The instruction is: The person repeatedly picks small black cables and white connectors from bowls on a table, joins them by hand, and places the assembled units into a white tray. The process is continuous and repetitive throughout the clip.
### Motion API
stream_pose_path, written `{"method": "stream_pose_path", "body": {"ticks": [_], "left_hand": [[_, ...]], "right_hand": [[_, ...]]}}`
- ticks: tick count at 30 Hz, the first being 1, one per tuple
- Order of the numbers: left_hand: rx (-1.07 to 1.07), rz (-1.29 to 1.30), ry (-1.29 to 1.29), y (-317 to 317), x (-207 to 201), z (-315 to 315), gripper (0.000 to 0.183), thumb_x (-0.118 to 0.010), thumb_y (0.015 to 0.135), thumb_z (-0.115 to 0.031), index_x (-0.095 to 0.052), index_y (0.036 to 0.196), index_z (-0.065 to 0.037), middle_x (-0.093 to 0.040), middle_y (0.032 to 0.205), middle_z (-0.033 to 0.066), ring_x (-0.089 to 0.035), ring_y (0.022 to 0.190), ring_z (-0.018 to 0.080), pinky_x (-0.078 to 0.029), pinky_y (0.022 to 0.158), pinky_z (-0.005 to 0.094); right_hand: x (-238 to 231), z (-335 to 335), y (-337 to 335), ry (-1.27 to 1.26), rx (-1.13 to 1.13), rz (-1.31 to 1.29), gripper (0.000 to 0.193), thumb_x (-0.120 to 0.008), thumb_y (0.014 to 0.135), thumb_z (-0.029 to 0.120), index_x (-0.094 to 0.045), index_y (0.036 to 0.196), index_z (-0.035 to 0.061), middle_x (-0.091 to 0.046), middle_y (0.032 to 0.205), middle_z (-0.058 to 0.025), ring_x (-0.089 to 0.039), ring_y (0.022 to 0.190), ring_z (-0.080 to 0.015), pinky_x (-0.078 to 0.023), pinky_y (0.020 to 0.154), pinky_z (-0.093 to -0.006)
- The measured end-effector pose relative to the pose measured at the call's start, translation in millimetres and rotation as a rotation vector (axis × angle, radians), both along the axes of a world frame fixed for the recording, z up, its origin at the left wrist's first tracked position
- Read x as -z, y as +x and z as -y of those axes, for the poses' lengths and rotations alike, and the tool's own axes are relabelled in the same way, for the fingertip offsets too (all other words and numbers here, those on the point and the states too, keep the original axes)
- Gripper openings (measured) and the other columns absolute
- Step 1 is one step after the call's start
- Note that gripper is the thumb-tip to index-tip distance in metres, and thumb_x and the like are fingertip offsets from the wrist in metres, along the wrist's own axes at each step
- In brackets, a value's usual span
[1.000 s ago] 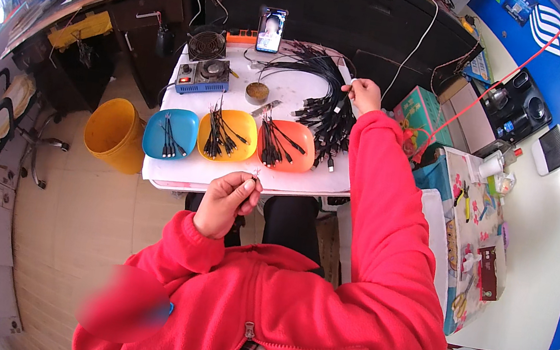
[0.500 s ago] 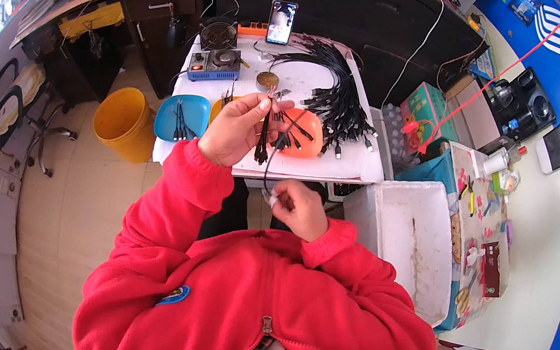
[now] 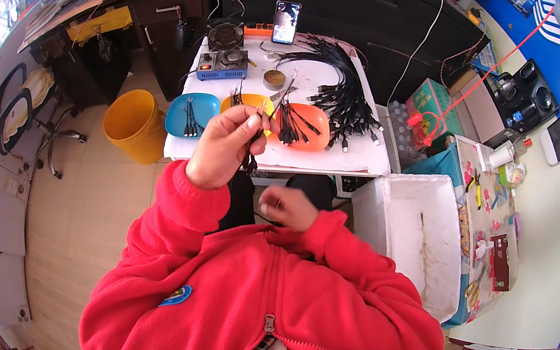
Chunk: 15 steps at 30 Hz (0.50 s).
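Left hand (image 3: 222, 145) raised just in front of the near edge of the desk (image 3: 360, 162), thumb and fingers pinched shut on a small bundle of black cables (image 3: 251, 162); thin bare ends poke up above the fingertips, darker plugs hang below the grip; in this view the bundle's upper end overlaps the yellow tray (image 3: 262, 103); right hand (image 3: 291, 209) lower, over the lap, fingers curled and blurred by motion; a dark strand (image 3: 268, 220) shows by its fingers, cannot tell whether it is gripped; on the desk, three shallow trays in a row: blue tray (image 3: 178, 105) at left, yellow in the middle, orange tray (image 3: 321, 121) at right, each with short black cables inside, those in the yellow one partly hidden by the left hand; large heap of black cables (image 3: 347, 103) behind and right of the orange tray, light-coloured plugs toward the near side; round tin (image 3: 274, 80) behind the yellow tray; blue device (image 3: 222, 67) at the desk's left, dark round fan (image 3: 226, 36) just behind it; phone (image 3: 286, 23) upright at the back, screen lit; yellow bucket (image 3: 134, 127) on the floor left of the desk; white foam box (image 3: 389, 215) to the right, near the desk; farther right, yellow-handled pliers (image 3: 478, 194) on a floral cloth (image 3: 493, 237)
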<state>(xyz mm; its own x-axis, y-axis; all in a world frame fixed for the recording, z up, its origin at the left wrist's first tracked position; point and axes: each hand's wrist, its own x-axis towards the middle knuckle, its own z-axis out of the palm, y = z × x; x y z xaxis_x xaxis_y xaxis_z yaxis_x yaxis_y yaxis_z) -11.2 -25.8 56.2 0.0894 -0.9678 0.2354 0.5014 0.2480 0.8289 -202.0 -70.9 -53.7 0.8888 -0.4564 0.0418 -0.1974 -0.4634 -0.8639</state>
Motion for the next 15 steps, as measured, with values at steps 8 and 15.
{"method": "stream_pose_path", "body": {"ticks": [8, 15], "left_hand": [[-0.027, 0.143, 0.061, -28.8, 19.4, -31.0, 0.015, -0.045, 0.099, -0.008, -0.057, 0.094, -0.001, -0.061, 0.097, 0.0098, -0.046, 0.067, 0.0097, -0.040, 0.063, 0.0214], [-0.068, 0.167, 0.035, -39.3, 13.9, -24.4, 0.017, -0.048, 0.099, -0.011, -0.059, 0.099, 0.002, -0.066, 0.096, 0.0065, -0.050, 0.065, 0.0055, -0.042, 0.062, 0.0196]], "right_hand": [[-124.6, 52.1, -6.9, 0.376, 0.242, 0.643, 0.019, -0.063, 0.092, 0.011, -0.060, 0.104, -0.0032, -0.064, 0.087, -0.0033, -0.057, 0.073, -0.0063, -0.048, 0.067, -0.0213], [-141.0, 35.1, -3.1, 0.137, 0.343, 0.549, 0.013, -0.064, 0.089, 0.004, -0.060, 0.100, -0.0035, -0.064, 0.084, -0.0034, -0.059, 0.072, -0.0053, -0.050, 0.065, -0.0196]]}}
